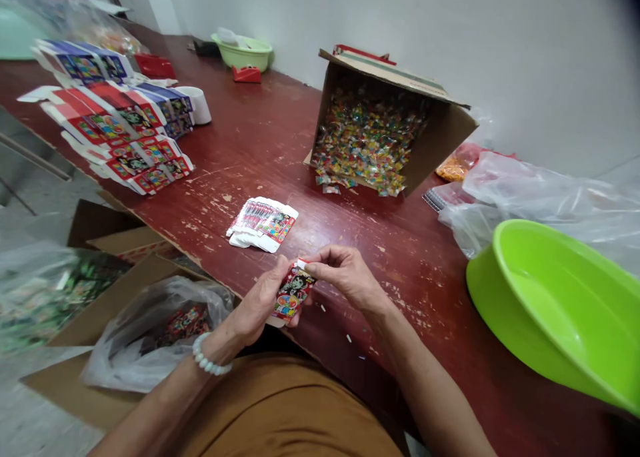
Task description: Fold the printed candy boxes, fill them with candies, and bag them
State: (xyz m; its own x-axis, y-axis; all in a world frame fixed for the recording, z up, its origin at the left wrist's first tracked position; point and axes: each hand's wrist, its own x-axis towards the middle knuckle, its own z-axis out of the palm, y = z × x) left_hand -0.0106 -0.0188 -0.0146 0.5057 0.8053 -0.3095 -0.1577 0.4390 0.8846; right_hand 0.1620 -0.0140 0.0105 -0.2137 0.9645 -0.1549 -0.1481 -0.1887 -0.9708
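Observation:
A small red printed carton (pixel 293 294) is held at the table's near edge. My left hand (pixel 263 296), with a beaded bracelet on its wrist, wraps round the carton from the left and beneath. At the carton's upper end, my right hand (pixel 345 274) pinches the white flap between thumb and forefinger. Just beyond my hands lies a fanned stack of flat printed cartons (pixel 263 224). Farther back, a cardboard box (pixel 443 140) lies on its side, its opening toward me, filled with small colourful wrapped pieces (pixel 367 144). The inside of the held carton is hidden.
A bright green basin (pixel 500 290) stands at the right, beside clear plastic sheeting (pixel 545 184). Bundled printed cartons (pixel 125 117) are piled at the left. Below the table edge, an open box with a plastic bag (pixel 125 350) holds red packets. Tape dispensers (pixel 247 74) sit at the back.

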